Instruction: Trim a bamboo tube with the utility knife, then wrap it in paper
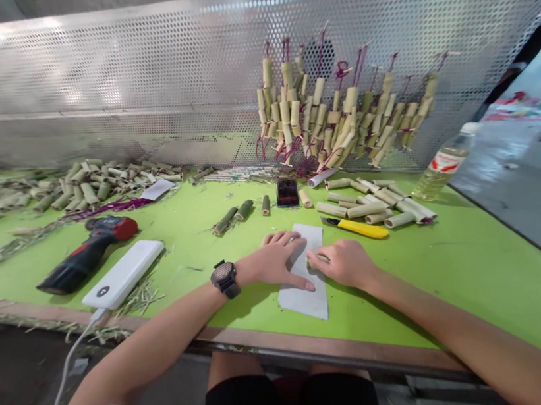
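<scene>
A white sheet of paper [308, 300] lies on the green tabletop in front of me. My left hand [283, 259], with a black watch [224, 279] on its wrist, rests flat on the sheet with fingers and thumb spread. Over the sheet's right edge, my right hand [342, 263] is closed around a short bamboo piece [310, 262]; only its end shows by the thumb. Just beyond that hand is a yellow utility knife [361, 227], its blade toward the left. Several cut bamboo tubes [226, 221] lie past my left hand.
A cordless drill [92, 249] and a white power bank [123, 275] with a cable lie left. Behind them is a bamboo pile [83, 184]. Strung bamboo figures [329, 115] lean on the perforated metal panel [144, 73]. A bottle [447, 162] stands right, beside linked bamboo pieces [373, 202].
</scene>
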The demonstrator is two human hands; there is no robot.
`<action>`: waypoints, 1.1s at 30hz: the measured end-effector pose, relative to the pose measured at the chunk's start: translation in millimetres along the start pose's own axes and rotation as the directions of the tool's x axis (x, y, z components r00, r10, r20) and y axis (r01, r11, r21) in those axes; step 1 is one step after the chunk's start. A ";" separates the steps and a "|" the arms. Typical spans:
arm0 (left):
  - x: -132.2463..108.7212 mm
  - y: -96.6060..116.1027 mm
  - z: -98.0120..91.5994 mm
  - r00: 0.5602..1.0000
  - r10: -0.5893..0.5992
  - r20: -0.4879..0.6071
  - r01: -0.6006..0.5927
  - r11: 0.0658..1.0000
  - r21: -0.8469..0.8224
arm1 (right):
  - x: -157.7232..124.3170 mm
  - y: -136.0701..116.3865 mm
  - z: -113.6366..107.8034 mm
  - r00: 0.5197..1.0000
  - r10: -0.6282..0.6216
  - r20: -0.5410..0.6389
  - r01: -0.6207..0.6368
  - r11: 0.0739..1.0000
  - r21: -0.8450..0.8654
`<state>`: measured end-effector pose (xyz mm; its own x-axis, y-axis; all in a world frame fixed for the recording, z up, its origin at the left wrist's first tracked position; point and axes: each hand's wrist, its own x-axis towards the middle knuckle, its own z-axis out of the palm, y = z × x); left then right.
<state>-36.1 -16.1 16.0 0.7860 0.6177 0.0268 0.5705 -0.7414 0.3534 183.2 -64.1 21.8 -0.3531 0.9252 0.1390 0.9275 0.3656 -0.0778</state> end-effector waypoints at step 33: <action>-0.7 1.2 -1.6 1.000 0.003 0.008 -0.002 0.999 -0.039 | 5.1 16.5 -4.8 0.977 0.099 -0.190 -0.093 0.995 0.037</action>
<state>-36.4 -17.1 17.9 0.7894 0.6135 0.0202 0.5589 -0.7320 0.3896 197.3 -53.8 25.9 -0.2298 0.9205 0.3161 0.9512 0.2811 -0.1273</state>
